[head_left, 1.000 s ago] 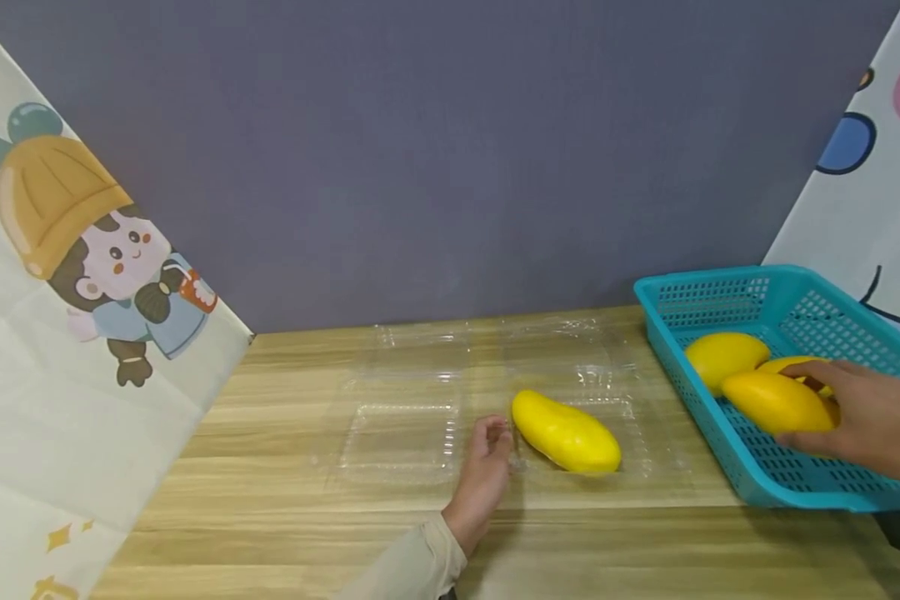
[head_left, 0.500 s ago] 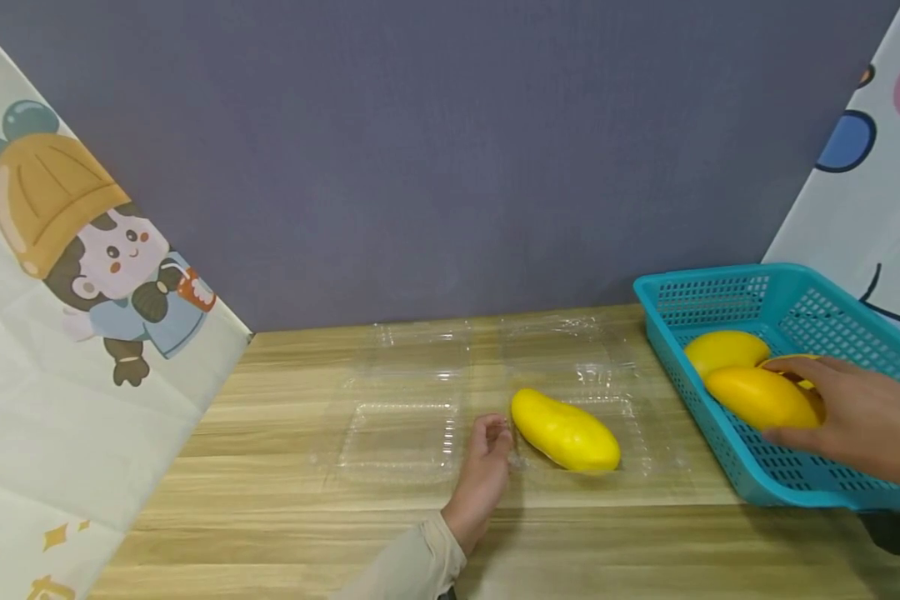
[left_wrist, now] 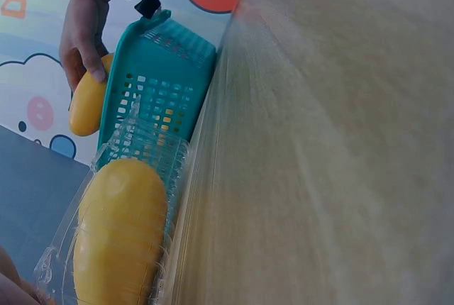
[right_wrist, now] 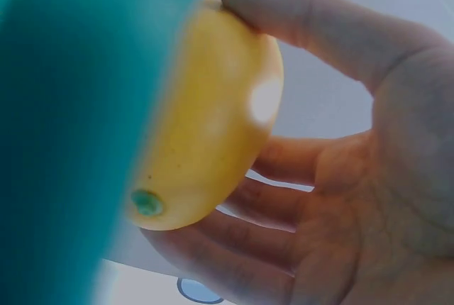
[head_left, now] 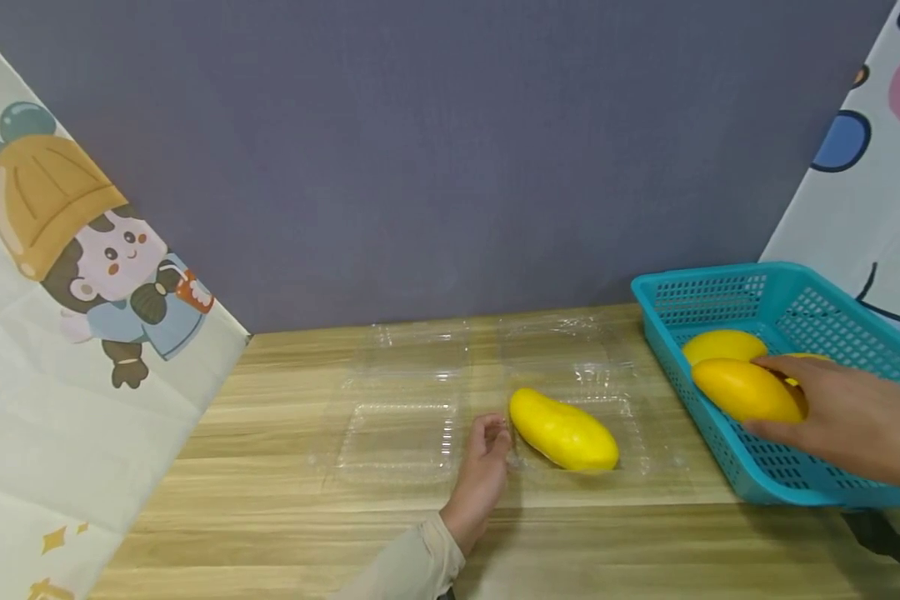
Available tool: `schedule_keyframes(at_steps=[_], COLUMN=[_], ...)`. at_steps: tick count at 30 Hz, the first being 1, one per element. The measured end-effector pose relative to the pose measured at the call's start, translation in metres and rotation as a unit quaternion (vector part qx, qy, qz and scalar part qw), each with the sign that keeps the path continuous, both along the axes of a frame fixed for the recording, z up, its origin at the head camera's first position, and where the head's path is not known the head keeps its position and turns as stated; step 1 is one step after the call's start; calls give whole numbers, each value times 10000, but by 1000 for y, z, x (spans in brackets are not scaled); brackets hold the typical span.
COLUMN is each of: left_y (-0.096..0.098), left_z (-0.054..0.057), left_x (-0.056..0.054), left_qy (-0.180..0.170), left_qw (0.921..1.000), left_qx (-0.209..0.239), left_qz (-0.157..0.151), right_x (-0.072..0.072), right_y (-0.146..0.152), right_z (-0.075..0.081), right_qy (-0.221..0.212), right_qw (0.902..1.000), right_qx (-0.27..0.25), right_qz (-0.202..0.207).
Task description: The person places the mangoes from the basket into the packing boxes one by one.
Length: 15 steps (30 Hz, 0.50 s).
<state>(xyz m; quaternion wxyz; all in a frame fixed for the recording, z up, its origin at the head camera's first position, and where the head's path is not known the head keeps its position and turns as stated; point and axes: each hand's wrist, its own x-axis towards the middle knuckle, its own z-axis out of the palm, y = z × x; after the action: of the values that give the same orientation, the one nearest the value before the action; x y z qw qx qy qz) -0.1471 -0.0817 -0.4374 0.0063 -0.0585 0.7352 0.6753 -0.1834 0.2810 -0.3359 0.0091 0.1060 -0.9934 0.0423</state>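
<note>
My right hand [head_left: 847, 412] grips a yellow mango [head_left: 746, 392], thumb on one side and fingers on the other, raised over the teal basket [head_left: 750, 483]. The right wrist view shows this mango's green stem end [right_wrist: 147, 203], with the blurred basket wall covering part of it. My left hand [head_left: 482, 467] has curled fingers at the left edge of a clear plastic clamshell container [head_left: 630, 425] and seems to pinch its rim. Inside that container lies another mango [head_left: 562, 429], slanted, also large in the left wrist view [left_wrist: 120, 234].
A second clear clamshell container [head_left: 397, 437] stands opened out on the wooden table [head_left: 270, 517], left of my left hand. More mangoes [head_left: 723, 346] lie in the basket, partly hidden by my right hand. A grey panel [head_left: 435, 167] rises behind the table.
My right hand has lifted the mango slightly and carried it left, toward the basket's left wall. My left hand and the mango in the container have stayed put.
</note>
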Motion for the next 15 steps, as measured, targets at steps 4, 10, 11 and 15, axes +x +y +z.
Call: schedule_keyframes(at_steps=[4, 10, 11, 15], left_y=[0, 0, 1, 1], left_z=[0, 1, 1, 2], left_x=[1, 1, 1, 1], left_qy=[1, -30, -34, -23], left_qw=[10000, 9999, 9998, 9995], left_qx=[-3, -132, -169, -300], left_qz=[17, 40, 48, 50], right_x=[1, 3, 3, 4], right_y=[-2, -4, -4, -5], right_z=[0, 2, 2, 3], right_qy=[10, 0, 2, 6], right_qw=[10000, 9999, 9999, 9998], right_qx=[53, 84, 77, 79], right_qz=[-61, -143, -144, -160])
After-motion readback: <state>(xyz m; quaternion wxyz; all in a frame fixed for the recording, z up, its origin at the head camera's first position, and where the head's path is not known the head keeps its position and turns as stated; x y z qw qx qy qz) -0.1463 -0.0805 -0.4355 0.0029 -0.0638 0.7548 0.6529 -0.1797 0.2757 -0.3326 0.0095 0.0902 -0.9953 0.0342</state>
